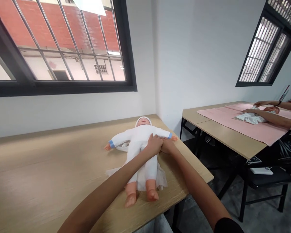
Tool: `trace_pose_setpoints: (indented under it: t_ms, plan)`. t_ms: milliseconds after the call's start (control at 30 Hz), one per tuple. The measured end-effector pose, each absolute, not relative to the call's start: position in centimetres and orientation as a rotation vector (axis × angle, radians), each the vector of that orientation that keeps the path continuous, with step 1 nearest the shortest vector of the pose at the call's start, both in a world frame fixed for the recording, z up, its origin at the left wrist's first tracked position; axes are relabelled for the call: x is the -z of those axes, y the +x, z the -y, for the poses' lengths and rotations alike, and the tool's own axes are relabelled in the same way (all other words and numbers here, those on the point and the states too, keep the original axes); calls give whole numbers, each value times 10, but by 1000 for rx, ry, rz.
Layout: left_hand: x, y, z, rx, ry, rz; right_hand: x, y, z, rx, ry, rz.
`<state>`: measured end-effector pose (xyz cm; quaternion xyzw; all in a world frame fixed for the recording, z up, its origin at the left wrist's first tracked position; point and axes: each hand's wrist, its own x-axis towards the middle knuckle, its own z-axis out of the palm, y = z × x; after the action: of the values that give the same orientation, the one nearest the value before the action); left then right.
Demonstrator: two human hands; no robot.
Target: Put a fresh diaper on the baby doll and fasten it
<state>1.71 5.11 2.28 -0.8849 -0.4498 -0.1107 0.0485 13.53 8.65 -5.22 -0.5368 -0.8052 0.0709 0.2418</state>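
Note:
A baby doll [140, 139] lies on its back on the wooden table [63, 168]. It wears white clothing with blue cuffs and a white cap, and its arms are spread out. Its bare feet point towards me. Beneath its legs a thin white cloth [162, 178] is spread. My left hand [155, 144] rests at the doll's side, near the hip, with its fingers curled. Touching it from the right is my right hand [168, 145], also closed, just below the doll's outstretched arm. What the fingertips of both hands hold is hidden.
The table's right edge [199, 160] runs close beside my right forearm. Further right, another person's hands [251, 110] handle a doll and white cloth on a pink mat [223, 118]. A black chair [271, 178] stands below that table. A barred window [63, 48] is on the left.

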Motion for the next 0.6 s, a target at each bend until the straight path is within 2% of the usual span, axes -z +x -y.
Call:
trace_pose_setpoints:
  t_ms: [133, 267, 433, 600]
  plan:
    - [-40, -11, -30, 426, -2666, 1324, 57, 115, -81, -65, -1559, 2221]
    - [-44, -54, -16, 926, -2548, 1319, 59, 92, -86, 12, -1776, 2115]
    - [-19, -99, -18, 1280, -2435, 1476, 61, 78, -98, -40, -1926, 2029]
    - [5, -108, -29, 1535, -2365, 1559, 70, 85, -106, -64, -1852, 2063]
